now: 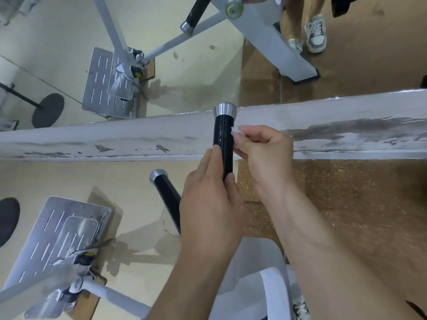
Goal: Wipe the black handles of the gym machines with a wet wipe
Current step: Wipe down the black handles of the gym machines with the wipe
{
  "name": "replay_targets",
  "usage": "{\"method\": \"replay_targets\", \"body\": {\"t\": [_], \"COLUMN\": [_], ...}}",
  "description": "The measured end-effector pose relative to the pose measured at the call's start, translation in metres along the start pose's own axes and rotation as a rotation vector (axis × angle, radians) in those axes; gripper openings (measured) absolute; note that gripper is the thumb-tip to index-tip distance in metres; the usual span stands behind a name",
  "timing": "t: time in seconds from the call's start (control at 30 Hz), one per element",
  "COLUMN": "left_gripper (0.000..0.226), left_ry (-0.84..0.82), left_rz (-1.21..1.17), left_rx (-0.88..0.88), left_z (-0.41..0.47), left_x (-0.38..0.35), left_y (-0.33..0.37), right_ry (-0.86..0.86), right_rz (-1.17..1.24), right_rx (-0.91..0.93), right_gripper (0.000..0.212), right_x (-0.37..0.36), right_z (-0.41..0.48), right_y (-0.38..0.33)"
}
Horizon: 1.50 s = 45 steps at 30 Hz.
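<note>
The right hand (pixel 263 155) pinches a small bunched wet wipe (pixel 236 130) between the thumb and the fingertips. The wipe sits just beside the right side of the black handle (pixel 223 135). I cannot tell if it touches yet.

The left hand (pixel 208 204) grips the near end of the same handle. Its fingers curl round the handle and its thumb lies along the left side. It looks like it holds the handle steady.

The handle is to the left of the right hand. It is long and thin, and it points away from the person, with its silver cap (pixel 225 109) at the far end. The black part between the left thumb and the cap is bare, and the right hand is the nearer one to it. So I think the next move is a small push to the left, then a rub up and down along the handle.

There is open room on the right, over the brown floor (pixel 346 204). A white ledge (pixel 115 137) runs across past the handle, so the hand should not reach too far.

A second black handle (pixel 166 195) waits near the left hand, on its left side. A foot plate (pixel 64 229) lies well apart, at the bottom left.
</note>
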<state>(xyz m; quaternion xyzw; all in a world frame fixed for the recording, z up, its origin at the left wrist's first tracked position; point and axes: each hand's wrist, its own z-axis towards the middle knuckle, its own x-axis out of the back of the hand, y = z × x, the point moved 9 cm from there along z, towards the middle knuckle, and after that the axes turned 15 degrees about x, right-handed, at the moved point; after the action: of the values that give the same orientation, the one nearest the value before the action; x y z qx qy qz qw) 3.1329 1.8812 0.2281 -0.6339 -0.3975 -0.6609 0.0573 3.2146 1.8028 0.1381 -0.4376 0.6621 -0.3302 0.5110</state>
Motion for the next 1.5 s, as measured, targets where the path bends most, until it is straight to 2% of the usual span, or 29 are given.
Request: {"method": "replay_targets", "body": {"t": [0.1,0.17,0.33,0.5,0.57,0.7,0.77,0.87,1.03,1.2,1.37,1.5], "left_gripper": [0.030,0.029,0.031,0.046,0.049,0.046,0.043,0.045,0.053,0.043,0.037,0.061], "left_ry": [-0.008,-0.002,0.011,0.028,0.032,-0.011,-0.018,-0.007,-0.029,-0.059,-0.041,-0.064], "left_rz": [-0.037,-0.035,-0.021,-0.168,-0.197,-0.183,-0.164,-0.197,-0.286,-0.335,-0.387,-0.463], "left_rx": [0.011,0.017,0.034,0.050,0.049,0.045,0.027,0.061,0.094,0.201,0.211,0.278], "left_z": [0.003,0.004,0.006,0.008,0.007,0.008,0.009,0.011,0.009,0.011,0.010,0.015], "left_x": [0.001,0.000,-0.003,0.002,0.004,0.000,0.000,0.001,0.003,0.006,0.007,0.000], "left_y": [-0.002,-0.005,-0.013,-0.013,-0.013,-0.014,-0.013,-0.017,-0.017,-0.026,-0.028,-0.041], "right_ry": [-0.045,-0.046,0.085,-0.096,-0.089,0.080,0.042,-0.107,0.032,-0.115,-0.001,-0.129], "right_rz": [-0.145,-0.157,-0.114,-0.399,-0.407,-0.233,-0.267,-0.307,-0.311,-0.407,-0.337,-0.367], "right_rx": [0.048,0.076,0.110,0.244,0.282,0.213,0.220,0.221,0.266,0.282,0.213,0.121], "right_gripper": [0.015,0.016,0.019,0.020,0.018,0.020,0.025,0.033,0.021,0.036,0.025,0.028], "right_x": [0.008,0.009,-0.006,0.007,0.004,-0.001,0.004,0.012,0.006,0.011,0.013,0.023], "right_z": [-0.027,-0.027,0.015,-0.036,-0.031,-0.002,-0.019,-0.062,-0.030,-0.065,-0.048,-0.095], "right_y": [-0.005,-0.006,-0.004,-0.017,-0.021,-0.013,-0.010,-0.013,-0.019,-0.016,-0.008,-0.008]}}
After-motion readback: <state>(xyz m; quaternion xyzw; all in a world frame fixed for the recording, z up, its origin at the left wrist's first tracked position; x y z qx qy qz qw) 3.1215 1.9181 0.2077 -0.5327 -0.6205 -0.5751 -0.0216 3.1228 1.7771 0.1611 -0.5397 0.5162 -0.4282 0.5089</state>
